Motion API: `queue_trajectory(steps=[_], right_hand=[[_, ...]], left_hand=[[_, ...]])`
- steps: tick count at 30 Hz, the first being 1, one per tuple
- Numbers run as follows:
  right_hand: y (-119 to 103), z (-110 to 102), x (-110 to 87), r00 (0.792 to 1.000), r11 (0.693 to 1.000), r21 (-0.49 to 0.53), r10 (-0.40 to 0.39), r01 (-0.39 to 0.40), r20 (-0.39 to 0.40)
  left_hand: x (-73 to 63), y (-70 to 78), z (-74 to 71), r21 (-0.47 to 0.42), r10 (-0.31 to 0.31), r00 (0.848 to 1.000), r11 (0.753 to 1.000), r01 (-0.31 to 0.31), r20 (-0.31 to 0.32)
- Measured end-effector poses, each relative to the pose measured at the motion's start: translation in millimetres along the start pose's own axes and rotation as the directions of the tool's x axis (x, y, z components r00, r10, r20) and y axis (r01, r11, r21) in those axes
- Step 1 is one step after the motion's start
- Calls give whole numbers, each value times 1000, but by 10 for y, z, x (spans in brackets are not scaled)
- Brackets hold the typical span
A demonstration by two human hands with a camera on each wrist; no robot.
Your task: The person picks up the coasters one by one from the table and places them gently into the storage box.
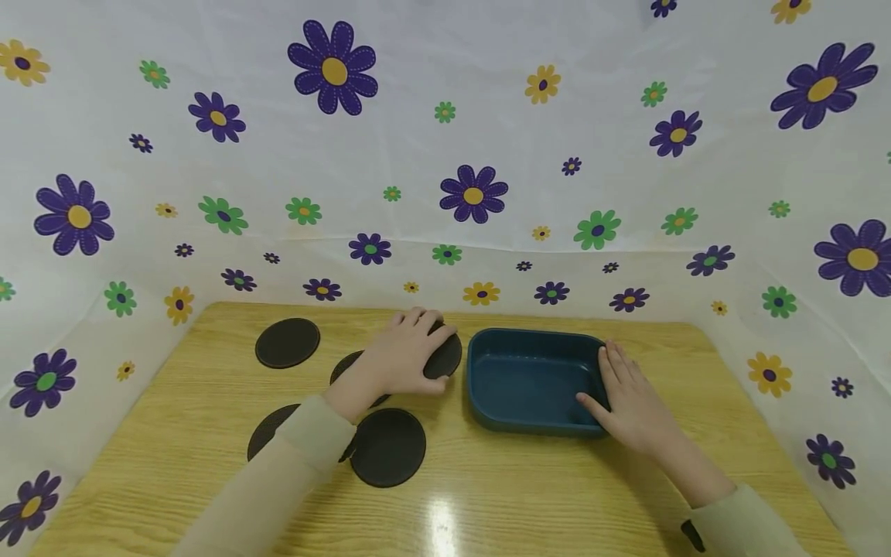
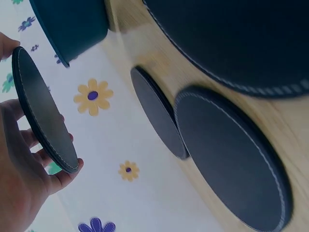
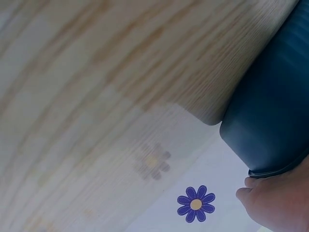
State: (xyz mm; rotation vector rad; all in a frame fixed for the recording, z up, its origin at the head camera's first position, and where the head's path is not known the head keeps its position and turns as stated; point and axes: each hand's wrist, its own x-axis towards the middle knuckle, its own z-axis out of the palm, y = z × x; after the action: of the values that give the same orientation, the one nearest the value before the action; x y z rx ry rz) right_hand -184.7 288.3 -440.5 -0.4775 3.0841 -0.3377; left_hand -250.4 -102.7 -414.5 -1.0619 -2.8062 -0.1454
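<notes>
Gripped black disc across its rim with left hand, toward far edge of desk, just left of blue tray. Held blue tray's right wall with right hand, thumb inside. Judged disc light, fairly stiff, maybe slick-faced; best pinched by stitched rim. Saw other black discs flat toward desk's left edge.

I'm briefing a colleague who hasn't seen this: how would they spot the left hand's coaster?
On the wood-grain table, find the dark blue rectangular dish that the right hand touches. Just left of it in the head view, the left hand grips a round black coaster with pale edge stitching. It is the only coaster held up; the four other coasters lie on the table.
</notes>
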Motion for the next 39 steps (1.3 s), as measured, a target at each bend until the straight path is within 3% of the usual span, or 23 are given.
queue_trajectory(steps=[17,31,39], right_hand=[[1,-18,-14,1000,1000,-3,-4,4,-3],[4,4,-3,1000,1000,3,-7,7,-16],[-9,-6,0,1000,1000,18,3,-3,-1]], left_hand=[[402,478,16,39,131,991,991,-132,24],[710,789,227,92,144,988,985,-148,54],[809,910,305,85,148,985,984,-156,93]])
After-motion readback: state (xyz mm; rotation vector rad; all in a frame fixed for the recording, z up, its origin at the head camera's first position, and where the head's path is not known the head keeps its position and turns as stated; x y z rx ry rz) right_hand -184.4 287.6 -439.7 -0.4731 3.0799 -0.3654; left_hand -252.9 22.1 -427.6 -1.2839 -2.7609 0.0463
